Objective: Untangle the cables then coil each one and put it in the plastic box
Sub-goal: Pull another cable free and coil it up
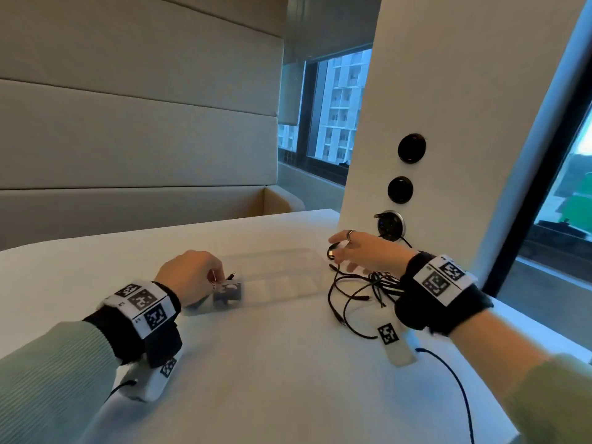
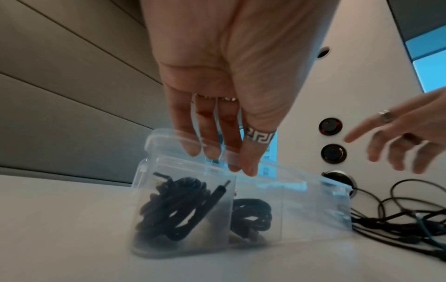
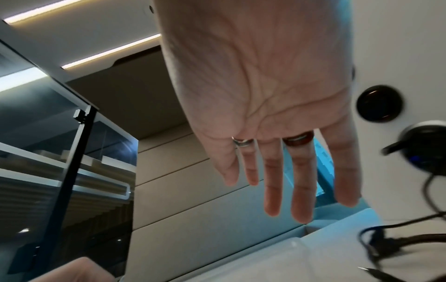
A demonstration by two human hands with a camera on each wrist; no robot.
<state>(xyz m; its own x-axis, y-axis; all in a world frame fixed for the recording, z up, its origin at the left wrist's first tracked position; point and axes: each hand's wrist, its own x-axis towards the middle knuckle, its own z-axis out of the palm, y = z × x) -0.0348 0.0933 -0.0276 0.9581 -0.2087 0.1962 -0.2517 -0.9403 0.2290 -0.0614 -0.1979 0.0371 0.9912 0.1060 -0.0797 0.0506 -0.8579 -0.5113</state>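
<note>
A clear plastic box (image 1: 282, 286) with compartments lies on the white table (image 1: 256, 363). A coiled black cable (image 2: 173, 209) sits in its left end compartment, and a second coil (image 2: 251, 215) in the one beside it. My left hand (image 1: 192, 274) is at the box's left end; its straight fingers (image 2: 224, 152) touch the box's near rim. My right hand (image 1: 362, 251) hovers with spread fingers (image 3: 284, 181) over a tangle of thin black cables (image 1: 362, 290) right of the box, holding nothing. In the head view one cable end lies close by its fingertips.
A white pillar stands at the table's far right with round black sockets (image 1: 411, 148); a cable runs from the lowest socket (image 1: 389, 224) into the tangle. A padded wall is behind the table and a window to the right. A dark blue lead (image 1: 448, 370) trails from my right wrist.
</note>
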